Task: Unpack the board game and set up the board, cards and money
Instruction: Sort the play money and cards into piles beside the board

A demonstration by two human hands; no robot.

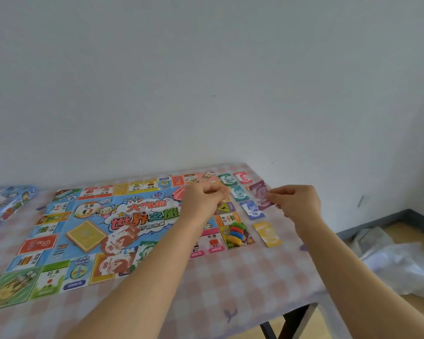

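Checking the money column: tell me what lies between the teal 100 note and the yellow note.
The blue 10 note lies between the teal 100 note and the yellow note, shown in the head view.

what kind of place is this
Probably a plain room in a home: a cloth-covered table, a bare white wall behind it, and a board game laid out.

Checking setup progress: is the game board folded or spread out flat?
Spread flat. The game board lies opened on the table, border squares showing along its far, left and near sides, with a yellow card deck on it.
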